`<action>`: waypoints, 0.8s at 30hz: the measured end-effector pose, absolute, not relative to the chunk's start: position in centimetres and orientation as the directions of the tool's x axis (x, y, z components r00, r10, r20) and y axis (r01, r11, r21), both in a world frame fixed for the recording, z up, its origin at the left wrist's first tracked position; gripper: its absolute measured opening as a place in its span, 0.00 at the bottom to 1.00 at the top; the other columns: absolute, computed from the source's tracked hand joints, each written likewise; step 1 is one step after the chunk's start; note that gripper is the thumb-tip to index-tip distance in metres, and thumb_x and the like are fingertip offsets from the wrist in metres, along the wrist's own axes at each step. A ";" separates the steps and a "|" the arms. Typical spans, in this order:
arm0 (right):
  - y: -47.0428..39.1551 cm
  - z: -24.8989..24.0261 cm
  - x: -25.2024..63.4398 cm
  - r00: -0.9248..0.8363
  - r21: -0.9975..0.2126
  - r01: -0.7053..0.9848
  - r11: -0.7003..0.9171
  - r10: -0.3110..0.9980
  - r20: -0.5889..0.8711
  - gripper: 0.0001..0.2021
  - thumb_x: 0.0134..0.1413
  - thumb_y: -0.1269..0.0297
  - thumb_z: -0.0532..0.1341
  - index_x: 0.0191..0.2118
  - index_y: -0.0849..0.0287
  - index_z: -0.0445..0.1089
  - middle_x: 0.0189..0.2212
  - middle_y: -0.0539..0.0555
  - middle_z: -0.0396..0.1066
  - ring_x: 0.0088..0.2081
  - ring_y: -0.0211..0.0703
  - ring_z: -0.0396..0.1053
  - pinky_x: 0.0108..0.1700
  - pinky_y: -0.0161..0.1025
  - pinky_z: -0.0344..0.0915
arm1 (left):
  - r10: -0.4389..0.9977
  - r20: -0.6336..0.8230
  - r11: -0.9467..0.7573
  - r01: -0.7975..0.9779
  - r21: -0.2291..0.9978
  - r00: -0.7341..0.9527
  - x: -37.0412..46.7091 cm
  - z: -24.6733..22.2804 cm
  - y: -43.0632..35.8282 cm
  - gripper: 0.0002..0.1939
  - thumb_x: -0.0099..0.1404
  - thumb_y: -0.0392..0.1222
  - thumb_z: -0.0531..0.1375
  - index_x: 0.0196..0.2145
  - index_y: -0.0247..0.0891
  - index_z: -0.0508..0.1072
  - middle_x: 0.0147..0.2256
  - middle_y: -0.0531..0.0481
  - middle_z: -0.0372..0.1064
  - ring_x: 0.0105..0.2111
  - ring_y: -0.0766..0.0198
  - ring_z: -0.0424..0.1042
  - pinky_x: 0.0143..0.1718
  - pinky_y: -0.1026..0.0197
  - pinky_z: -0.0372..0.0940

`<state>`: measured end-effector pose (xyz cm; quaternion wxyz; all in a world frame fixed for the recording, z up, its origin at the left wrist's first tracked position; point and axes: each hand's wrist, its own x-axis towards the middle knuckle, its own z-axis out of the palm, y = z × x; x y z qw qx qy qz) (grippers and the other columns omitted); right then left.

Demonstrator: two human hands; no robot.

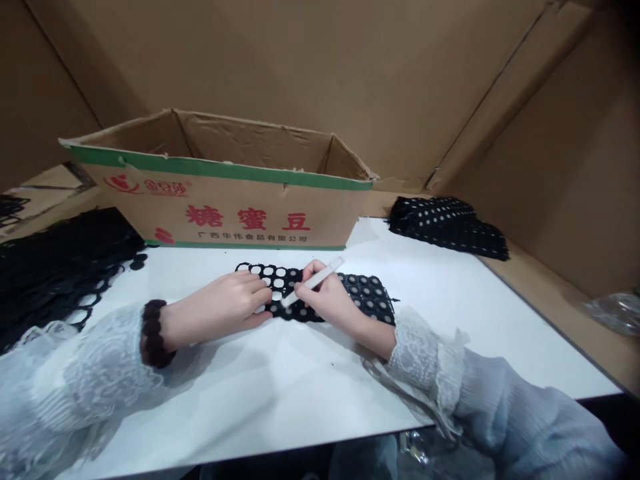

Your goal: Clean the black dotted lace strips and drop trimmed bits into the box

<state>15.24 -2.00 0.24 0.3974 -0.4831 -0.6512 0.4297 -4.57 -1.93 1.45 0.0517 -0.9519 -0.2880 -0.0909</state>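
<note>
A black sheet [367, 293] lies flat on the white table, with rows of round pieces at its right part and empty round holes at its left. My left hand [223, 303] rests palm down on the holed left end, fingers stretched over it. In my right hand [330, 297] is a slim white pen-like tool [323, 273], slanted so its lower tip meets the sheet close to my left fingertips. The tip itself is partly hard to make out.
Behind the sheet stands an open cardboard box [230, 207] with red lettering. Black holed sheets [60, 267] are heaped at the left. More dotted black sheets [445, 223] lie at the back right. A clear plastic item [617, 312] sits at the far right.
</note>
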 end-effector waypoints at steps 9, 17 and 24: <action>-1.7 0.0 15.1 -0.183 -0.970 0.230 0.075 0.983 0.033 0.08 0.42 0.66 0.57 0.26 0.57 0.54 0.17 0.42 0.52 0.19 0.33 0.54 0.22 0.32 0.51 | 0.356 0.255 -0.808 0.433 -0.400 0.899 -4.3 0.1 -1.6 0.13 0.66 0.36 0.47 0.25 0.35 0.65 0.23 0.49 0.61 0.25 0.62 0.61 0.30 0.58 0.54; -2.2 -0.9 14.5 -0.124 -0.959 0.230 0.165 0.982 0.140 0.06 0.45 0.64 0.57 0.29 0.57 0.57 0.21 0.46 0.57 0.22 0.34 0.56 0.26 0.34 0.55 | 0.236 0.144 -0.813 0.276 -0.512 0.961 -5.4 0.4 -1.3 0.11 0.65 0.33 0.48 0.27 0.36 0.65 0.24 0.50 0.61 0.25 0.64 0.60 0.32 0.57 0.55; -2.1 -1.0 13.8 -0.101 -0.929 0.282 0.241 0.970 0.221 0.06 0.44 0.69 0.54 0.29 0.56 0.54 0.22 0.45 0.55 0.23 0.34 0.56 0.28 0.34 0.56 | 0.294 0.317 -0.728 0.426 -0.536 0.902 -4.6 0.0 -2.1 0.12 0.63 0.33 0.51 0.22 0.36 0.61 0.20 0.53 0.58 0.21 0.65 0.57 0.27 0.59 0.53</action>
